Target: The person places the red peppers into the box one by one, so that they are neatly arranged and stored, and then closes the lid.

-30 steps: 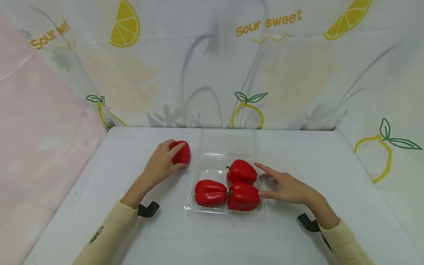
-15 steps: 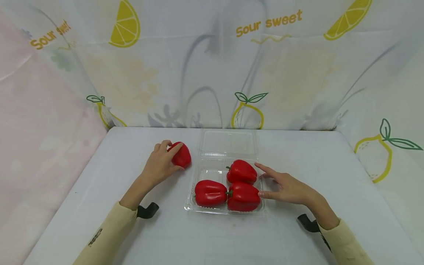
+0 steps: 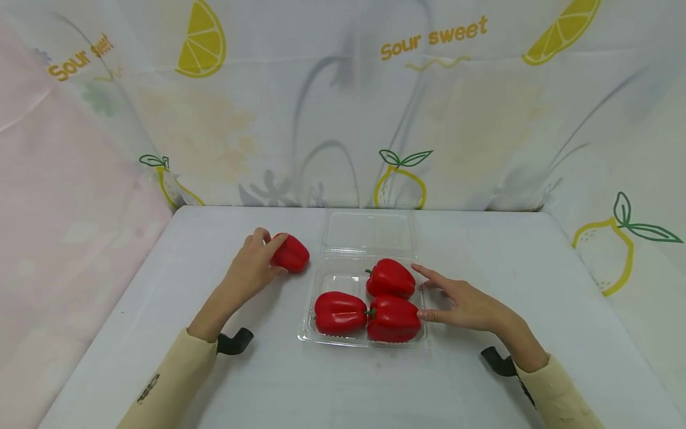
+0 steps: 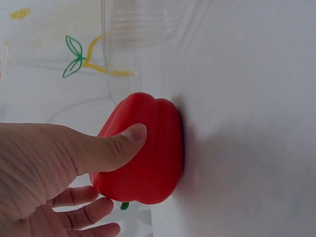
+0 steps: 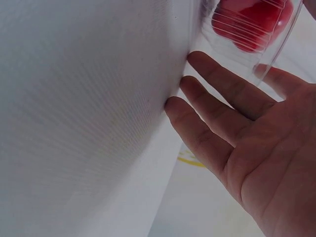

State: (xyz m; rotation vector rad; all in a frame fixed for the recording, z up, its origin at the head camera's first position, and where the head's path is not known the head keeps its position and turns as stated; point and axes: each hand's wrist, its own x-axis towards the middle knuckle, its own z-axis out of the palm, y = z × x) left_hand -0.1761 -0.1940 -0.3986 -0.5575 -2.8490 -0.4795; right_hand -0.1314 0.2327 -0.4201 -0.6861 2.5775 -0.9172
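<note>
My left hand (image 3: 249, 265) holds a red bell pepper (image 3: 291, 253) on the table, left of a clear plastic clamshell box (image 3: 308, 325). In the left wrist view the thumb (image 4: 118, 148) lies across the pepper's side and its green stem (image 4: 125, 205) points down. The index finger is hidden there behind the pepper. Three more red bell peppers lie in the box: one at the front left (image 3: 340, 313), one at the front right (image 3: 393, 319), one at the back right (image 3: 391, 278). Beside the box's right wall, my right hand (image 3: 461, 304) has its fingers extended, fingertips down at the table.
The box's lid (image 3: 370, 231) lies folded back toward the rear wall. A white cloth covers the table (image 3: 343, 387). Lemon-printed fabric (image 3: 321, 107) hangs behind it. Dark curved pieces (image 3: 236, 341) stick out at both cuffs.
My left hand has drawn slightly left and toward me. The pepper beside it has turned on the table and shifted slightly nearer. The right hand stays in place.
</note>
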